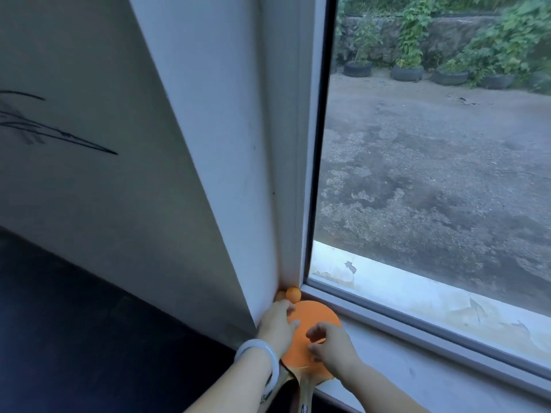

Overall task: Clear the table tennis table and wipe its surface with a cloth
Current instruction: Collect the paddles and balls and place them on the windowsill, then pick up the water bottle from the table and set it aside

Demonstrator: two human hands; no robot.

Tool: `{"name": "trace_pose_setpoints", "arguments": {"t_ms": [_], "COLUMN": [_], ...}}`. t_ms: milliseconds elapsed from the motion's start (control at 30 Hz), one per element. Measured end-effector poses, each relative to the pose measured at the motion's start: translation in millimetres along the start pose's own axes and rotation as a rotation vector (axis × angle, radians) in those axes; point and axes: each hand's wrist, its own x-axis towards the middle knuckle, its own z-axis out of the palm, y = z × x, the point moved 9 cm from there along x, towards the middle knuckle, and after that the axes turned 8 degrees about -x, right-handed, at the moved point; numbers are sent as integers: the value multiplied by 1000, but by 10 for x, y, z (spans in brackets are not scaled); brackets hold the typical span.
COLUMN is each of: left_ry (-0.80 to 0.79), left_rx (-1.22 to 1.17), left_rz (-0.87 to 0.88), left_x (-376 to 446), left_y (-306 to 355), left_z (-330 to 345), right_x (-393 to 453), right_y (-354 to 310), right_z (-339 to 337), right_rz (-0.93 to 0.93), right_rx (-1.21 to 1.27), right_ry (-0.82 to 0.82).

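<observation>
An orange-faced table tennis paddle (316, 320) lies on the white window sill (417, 368), its wooden handle (305, 391) pointing toward me. A second paddle's dark edge (286, 378) shows under it. Two orange balls (293, 293) sit wedged in the corner between sill and window frame. My left hand (275, 324), with a white bangle on the wrist, lies at the paddle's left edge, fingers stretched toward the balls. My right hand (331, 344) hovers over the paddle face with fingers loosely curled; nothing shows in it.
A white window reveal (208, 144) rises on the left of the sill, and the glass pane (432, 144) stands right behind it. A dark surface (89, 338) lies at the lower left, below a scribbled wall (59, 129).
</observation>
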Motion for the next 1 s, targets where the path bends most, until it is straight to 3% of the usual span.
{"name": "trace_pose_setpoints", "arguments": {"t_ms": [100, 267, 533, 867, 1000], "left_ry": [-37, 54, 311, 575, 717], "left_rx": [59, 171, 128, 214, 122], "left_rz": [-28, -81, -222, -481, -572], "left_x": [-293, -659, -1560, -3978, -5103], "left_y": [-302, -811, -1775, -3370, -3976], "left_z": [-113, -764, -2094, -3861, -4441], "right_x": [-23, -163, -682, -2440, -3303], "right_y": [-284, -828, -1762, -3175, -3671], "right_z": [193, 612, 1546, 3906, 4916], "right_rz": [-127, -299, -483, -856, -1022], "right_rx": [-248, -541, -709, -908, -964], "right_ry": [-111, -188, -243, -400, -441]}}
